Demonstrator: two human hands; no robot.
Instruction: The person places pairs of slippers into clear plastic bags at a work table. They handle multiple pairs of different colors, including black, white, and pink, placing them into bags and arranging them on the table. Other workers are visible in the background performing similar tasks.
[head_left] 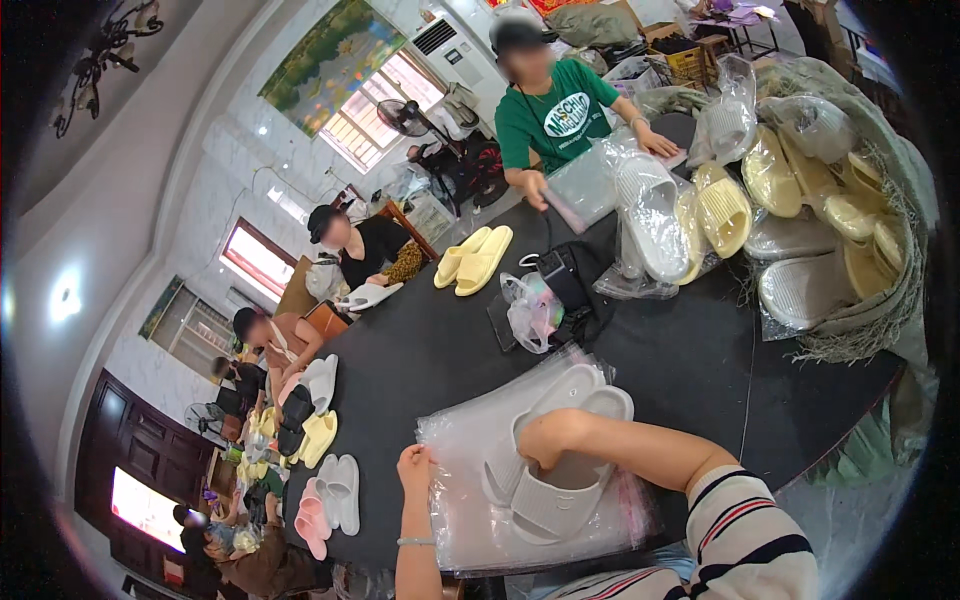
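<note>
A pair of light grey slippers (558, 508) lies on a stack of clear plastic bags (462, 510) near the table's front edge. My right hand (553, 436) reaches over them with its fingers closed down at the slippers' inner edges; the fingertips are hidden. The second slipper (555, 392) lies partly behind that hand and forearm. At the stack's left edge, my left hand (416, 466) is closed, pinching the rim of a plastic bag.
A black-covered table (680, 365) spreads ahead. Beyond the stack lie a small plastic bag (533, 312), a black bag (565, 275) and yellow slippers (474, 260). Bagged slippers (800, 290) fill a sack at right. Several people sit along the table; one in green (556, 118) handles clear bags.
</note>
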